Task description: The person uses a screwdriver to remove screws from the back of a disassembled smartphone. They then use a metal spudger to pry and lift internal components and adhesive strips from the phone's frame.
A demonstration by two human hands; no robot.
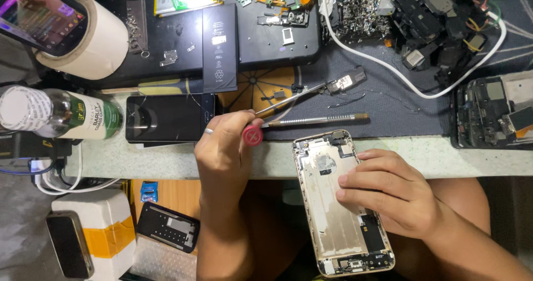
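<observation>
Gold-coloured and gutted, the opened phone housing [338, 203] lies half over the near edge of the pale counter [438, 159], with the right hand [388, 195] laid on its right side, fingers together and pressing it flat. Just left of the housing, the left hand [225, 148] is clamped on a red-capped screwdriver [277, 112], whose metal shaft points up and away from the housing, beside metal tweezers [316, 120].

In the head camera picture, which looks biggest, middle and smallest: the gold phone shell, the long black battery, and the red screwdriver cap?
1. Gold phone shell, under the right hand; it sits nearer the camera, which may exaggerate it.
2. Long black battery, somewhat smaller.
3. Red screwdriver cap in the left hand, clearly smallest.
</observation>
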